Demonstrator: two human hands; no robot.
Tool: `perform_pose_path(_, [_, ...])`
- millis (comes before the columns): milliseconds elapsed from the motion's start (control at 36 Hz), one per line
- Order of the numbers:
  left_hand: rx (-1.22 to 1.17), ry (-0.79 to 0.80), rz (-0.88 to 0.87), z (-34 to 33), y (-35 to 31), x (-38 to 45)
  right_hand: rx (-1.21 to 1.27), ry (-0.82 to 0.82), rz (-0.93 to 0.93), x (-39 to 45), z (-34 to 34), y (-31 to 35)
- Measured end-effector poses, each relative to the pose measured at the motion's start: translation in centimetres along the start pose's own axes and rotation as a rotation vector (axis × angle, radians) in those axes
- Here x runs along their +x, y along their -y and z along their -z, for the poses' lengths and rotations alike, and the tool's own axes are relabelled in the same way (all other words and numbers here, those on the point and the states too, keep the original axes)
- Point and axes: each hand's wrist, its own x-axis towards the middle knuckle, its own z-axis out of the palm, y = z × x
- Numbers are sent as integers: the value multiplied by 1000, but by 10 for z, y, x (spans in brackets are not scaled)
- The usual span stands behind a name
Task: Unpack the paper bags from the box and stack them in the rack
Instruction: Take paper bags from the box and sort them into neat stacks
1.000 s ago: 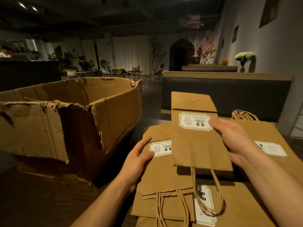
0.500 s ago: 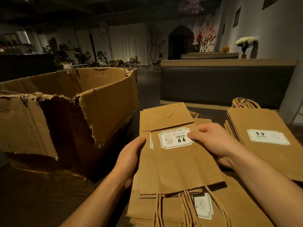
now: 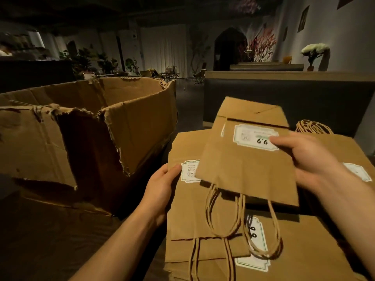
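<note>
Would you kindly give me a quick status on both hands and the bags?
Right hand pinching lifted paper bag by its label edge. Left hand gripping left side of bag pile. Torn cardboard box left, apart. Rack not in view.

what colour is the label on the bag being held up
White with a green border and black digits, on the label in the head view.

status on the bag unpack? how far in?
Done: several paper bags lie flat in piles beside the torn cardboard box. In hand: the right hand pinches one bag lifted above the stack; the left hand holds the bag beneath by its edge. Left: no rack is visible, so racking looks not yet done; box contents are hidden.
</note>
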Motion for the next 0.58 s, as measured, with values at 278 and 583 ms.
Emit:
perform_pose_path(278, [20, 48, -42, 0, 3, -2, -223, 66, -28, -3, -11, -15])
perform_pose_path(583, [-69, 27, 10, 0, 3, -1, 128, -48, -16, 5, 11, 7])
